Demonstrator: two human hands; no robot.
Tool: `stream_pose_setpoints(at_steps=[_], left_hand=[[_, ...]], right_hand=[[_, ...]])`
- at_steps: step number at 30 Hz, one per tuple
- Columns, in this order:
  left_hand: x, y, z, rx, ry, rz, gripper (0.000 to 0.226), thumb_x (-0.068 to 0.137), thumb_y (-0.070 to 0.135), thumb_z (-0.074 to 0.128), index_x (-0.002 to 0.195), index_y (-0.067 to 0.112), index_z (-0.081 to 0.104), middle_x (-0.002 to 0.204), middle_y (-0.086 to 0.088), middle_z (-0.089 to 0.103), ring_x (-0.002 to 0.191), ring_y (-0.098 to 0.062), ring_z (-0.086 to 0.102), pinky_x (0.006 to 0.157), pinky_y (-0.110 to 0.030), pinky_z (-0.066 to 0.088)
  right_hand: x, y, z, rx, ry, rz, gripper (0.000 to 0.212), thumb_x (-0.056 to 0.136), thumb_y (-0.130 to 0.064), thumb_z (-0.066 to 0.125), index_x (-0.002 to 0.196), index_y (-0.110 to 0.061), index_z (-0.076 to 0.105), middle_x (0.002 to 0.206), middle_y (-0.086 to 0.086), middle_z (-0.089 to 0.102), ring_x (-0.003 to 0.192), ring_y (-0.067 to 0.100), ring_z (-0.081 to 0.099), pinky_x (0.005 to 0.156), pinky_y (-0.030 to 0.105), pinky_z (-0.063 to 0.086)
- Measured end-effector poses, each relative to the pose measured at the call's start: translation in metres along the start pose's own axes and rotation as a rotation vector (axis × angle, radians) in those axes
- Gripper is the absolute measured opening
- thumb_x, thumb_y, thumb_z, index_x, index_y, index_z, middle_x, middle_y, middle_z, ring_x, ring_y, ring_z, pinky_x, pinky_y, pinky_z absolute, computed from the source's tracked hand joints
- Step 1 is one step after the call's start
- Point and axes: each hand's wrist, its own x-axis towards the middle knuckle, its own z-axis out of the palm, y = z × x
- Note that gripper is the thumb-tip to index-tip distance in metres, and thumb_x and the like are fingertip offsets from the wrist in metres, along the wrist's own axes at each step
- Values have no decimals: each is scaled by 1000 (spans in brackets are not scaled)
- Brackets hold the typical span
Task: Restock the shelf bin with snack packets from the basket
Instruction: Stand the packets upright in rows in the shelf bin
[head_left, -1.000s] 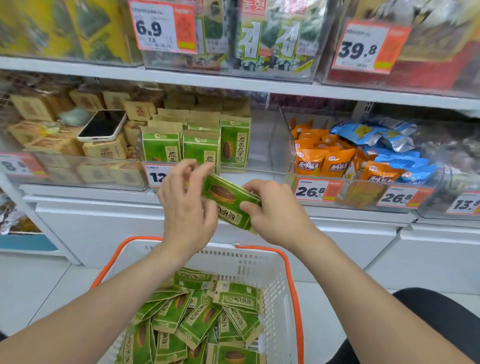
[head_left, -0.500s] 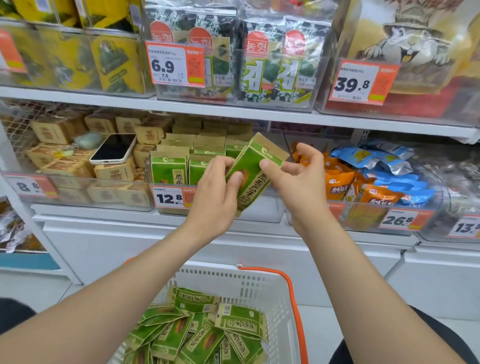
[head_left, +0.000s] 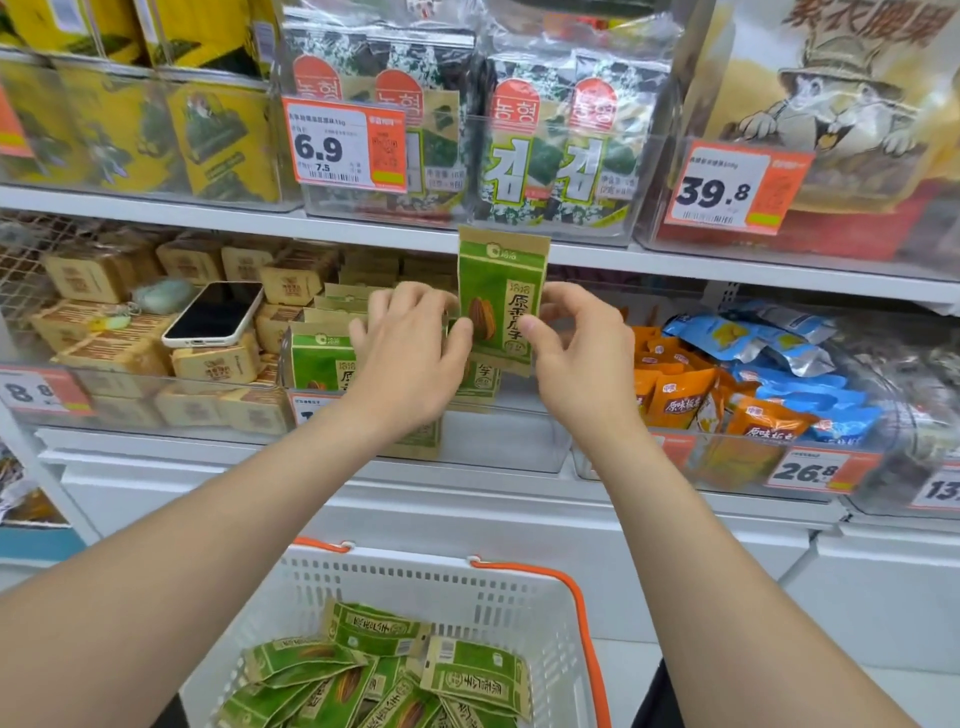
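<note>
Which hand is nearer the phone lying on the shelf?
Left. The left hand is just right of the phone; the right hand is farther right, beyond the upright green packet.

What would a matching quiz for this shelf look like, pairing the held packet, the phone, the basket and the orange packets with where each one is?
Things:
1. held green packet
2. phone
3. basket
4. orange packets

Places:
A. lying on tan packets, left of the left hand
B. below the arms, holding loose green packets
C. upright, pinched between both hands
D. right of the right hand, beside blue packets

Pairs: 1-C, 2-A, 3-B, 4-D
</note>
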Motion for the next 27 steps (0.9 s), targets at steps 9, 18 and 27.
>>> stream_pose_setpoints(at_steps=[9,18,27], left_hand=[[-5,-28,17,394,-65,82,63,89,55,38,130,10,56,139,-9,57,136,-35,43,112,-57,25],[-5,-29,23,441,-115,56,72,83,56,42,135,7,50,146,-14,49,139,-38,40,118,-69,17],[-9,-40,23,377,-55,130,76,86,58,52,143,9,47,149,-12,47,138,-35,42,119,-67,18]], right_hand=[[13,31,39,-364,-128,111,22,98,-21,71,120,-17,69,109,7,74,101,29,68,84,45,59],[20,42,70,-350,-268,300,14,95,-21,73,108,-16,75,108,12,74,101,35,70,82,38,58],[27,40,76,-291,-327,382,16,92,-24,75,102,-14,67,103,9,70,93,31,69,69,35,54]])
